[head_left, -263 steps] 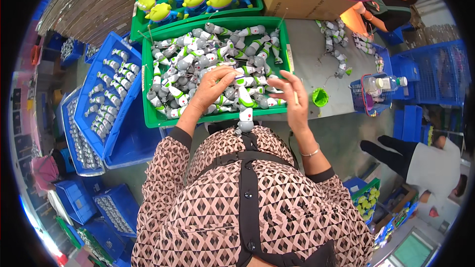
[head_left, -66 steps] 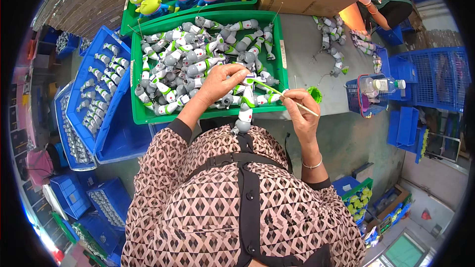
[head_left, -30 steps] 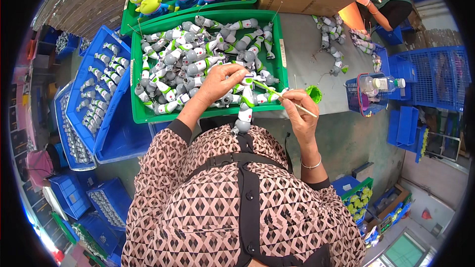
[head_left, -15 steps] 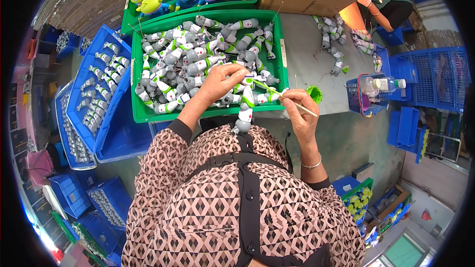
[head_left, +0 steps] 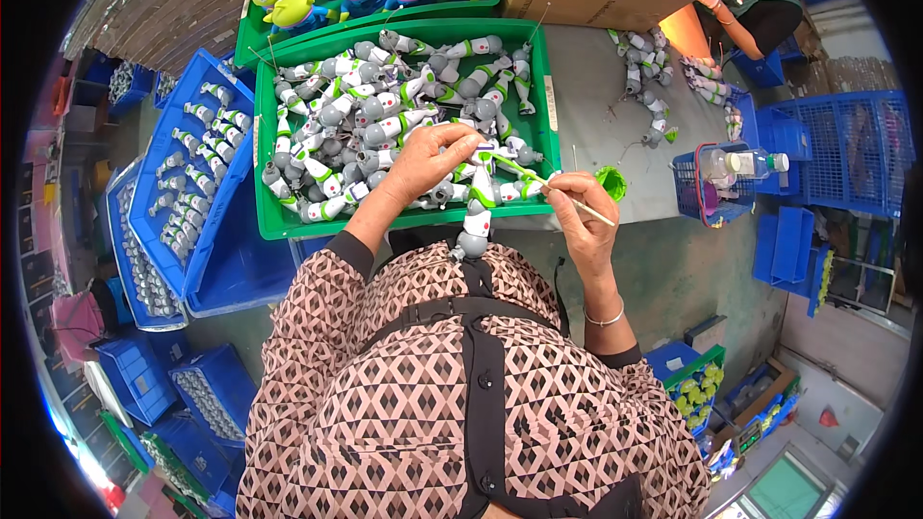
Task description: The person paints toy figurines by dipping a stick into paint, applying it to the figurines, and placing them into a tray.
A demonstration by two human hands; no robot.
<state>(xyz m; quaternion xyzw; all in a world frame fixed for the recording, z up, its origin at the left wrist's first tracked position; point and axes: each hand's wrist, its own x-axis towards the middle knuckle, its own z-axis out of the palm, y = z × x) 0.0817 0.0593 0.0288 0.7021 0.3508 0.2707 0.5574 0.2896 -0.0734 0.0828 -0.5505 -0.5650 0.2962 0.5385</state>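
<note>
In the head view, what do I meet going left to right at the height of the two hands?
Tilted blue tray → left hand → right hand, holding a thin stick → small blue basket → blue mesh crate.

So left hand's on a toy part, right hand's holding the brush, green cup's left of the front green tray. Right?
Cup's side is wrong: head view shows the green cup right of the front green tray. Left hand on toy part, right hand holding brush stands.
</note>
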